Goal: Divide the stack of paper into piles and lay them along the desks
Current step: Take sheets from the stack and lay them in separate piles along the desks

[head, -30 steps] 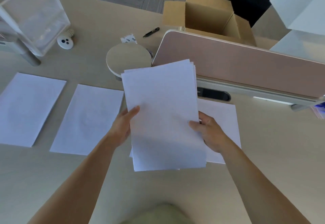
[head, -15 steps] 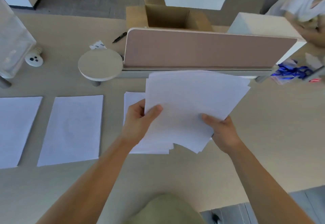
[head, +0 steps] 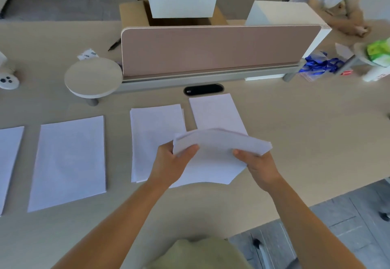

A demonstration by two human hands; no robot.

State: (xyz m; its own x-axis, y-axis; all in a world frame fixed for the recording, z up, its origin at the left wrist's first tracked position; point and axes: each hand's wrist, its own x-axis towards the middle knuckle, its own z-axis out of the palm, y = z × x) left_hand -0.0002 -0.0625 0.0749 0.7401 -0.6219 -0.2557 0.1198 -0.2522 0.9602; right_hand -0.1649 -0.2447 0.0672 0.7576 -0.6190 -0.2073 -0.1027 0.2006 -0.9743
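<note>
Pinching paper stack (head: pixel 213 156): left hand (head: pixel 169 166), right hand (head: pixel 260 168), fingers (head: pixel 240 154) curled.

I hold the white stack of paper (head: pixel 213 159) at mid-frame, bowed up into a ridge, my left hand (head: pixel 171 163) and right hand (head: pixel 259 167) gripping its ends. Flat on the desk (head: pixel 295 131) lie a far-left pile (head: pixel 9 163) cut by the frame edge, a second pile (head: pixel 69 163), a slightly fanned third pile (head: pixel 154 137) and a fourth pile (head: pixel 213 112) set higher, both partly behind the stack.
</note>
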